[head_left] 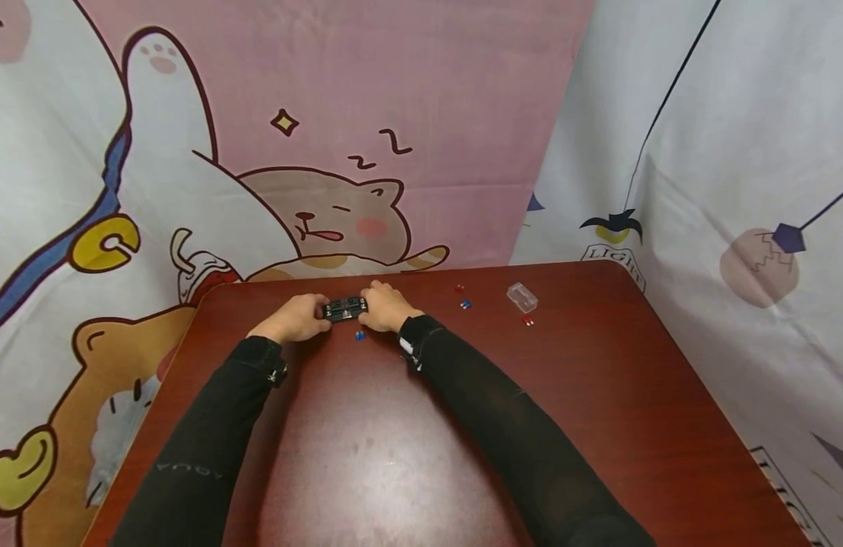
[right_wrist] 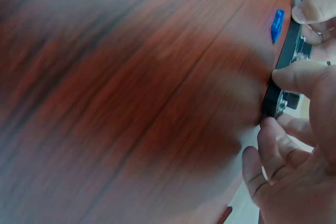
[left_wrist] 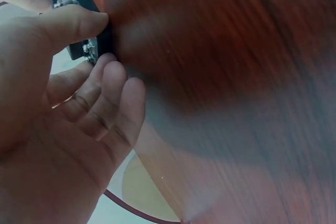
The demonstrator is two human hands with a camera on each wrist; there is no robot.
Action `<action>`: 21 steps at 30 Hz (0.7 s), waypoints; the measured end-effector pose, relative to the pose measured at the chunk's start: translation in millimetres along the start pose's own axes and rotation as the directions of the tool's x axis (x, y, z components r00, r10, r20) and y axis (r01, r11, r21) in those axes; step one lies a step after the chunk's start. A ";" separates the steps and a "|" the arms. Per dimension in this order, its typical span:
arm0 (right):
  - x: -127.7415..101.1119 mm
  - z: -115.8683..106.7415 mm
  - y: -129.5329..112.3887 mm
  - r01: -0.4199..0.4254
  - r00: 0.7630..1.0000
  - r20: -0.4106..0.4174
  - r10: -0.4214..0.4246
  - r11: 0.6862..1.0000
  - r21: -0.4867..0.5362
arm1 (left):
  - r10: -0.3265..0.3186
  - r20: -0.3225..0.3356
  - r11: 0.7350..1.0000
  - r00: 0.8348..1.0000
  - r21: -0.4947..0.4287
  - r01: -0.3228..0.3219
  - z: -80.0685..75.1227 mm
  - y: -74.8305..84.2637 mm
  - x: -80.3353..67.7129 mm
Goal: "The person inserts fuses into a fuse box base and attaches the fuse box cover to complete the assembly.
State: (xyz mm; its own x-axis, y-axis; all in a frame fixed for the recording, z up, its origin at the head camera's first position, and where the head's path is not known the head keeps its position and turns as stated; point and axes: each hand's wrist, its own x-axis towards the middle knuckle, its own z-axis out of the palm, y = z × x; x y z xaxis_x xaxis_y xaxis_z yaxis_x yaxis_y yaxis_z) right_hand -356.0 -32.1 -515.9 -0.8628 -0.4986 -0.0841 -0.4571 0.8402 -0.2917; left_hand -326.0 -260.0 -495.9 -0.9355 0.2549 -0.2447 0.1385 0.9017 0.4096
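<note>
Two hands (head_left: pixel 298 317) (head_left: pixel 387 307) grip a black block (head_left: pixel 345 309), partly hiding it.

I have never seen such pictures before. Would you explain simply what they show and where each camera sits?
There is no robot here, only a person's left hand and right hand, both bare. The wide picture comes from a camera worn on the head; the two closer ones come from cameras on the wrists, each looking at its own hand's work. Small red pieces, small blue pieces and a clear box lie on the reddish-brown table. The two hands hold opposite ends of one black block.
</note>
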 end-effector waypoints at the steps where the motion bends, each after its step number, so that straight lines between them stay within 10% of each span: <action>1: 0.1 0.5 3.0 0.013 1.000 -0.006 -0.013 1.000 0.004 | 0.007 -0.004 1.000 1.000 0.007 -0.007 1.2 0.5 0.3; 21: -68.2 -51.6 77.5 0.164 0.986 0.026 -0.168 0.981 0.104 | 0.216 -0.051 0.972 0.975 0.102 -0.210 20.2 78.6 -11.8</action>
State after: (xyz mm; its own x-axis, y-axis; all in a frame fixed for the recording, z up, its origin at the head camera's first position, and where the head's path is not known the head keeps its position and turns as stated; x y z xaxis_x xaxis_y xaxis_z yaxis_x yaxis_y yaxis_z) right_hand -343.7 78.0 -483.6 -0.7680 -0.6377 -0.0590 -0.5674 0.7203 -0.3989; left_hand -297.4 -185.1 -478.6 -0.8988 0.4256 -0.1048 0.3646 0.8587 0.3602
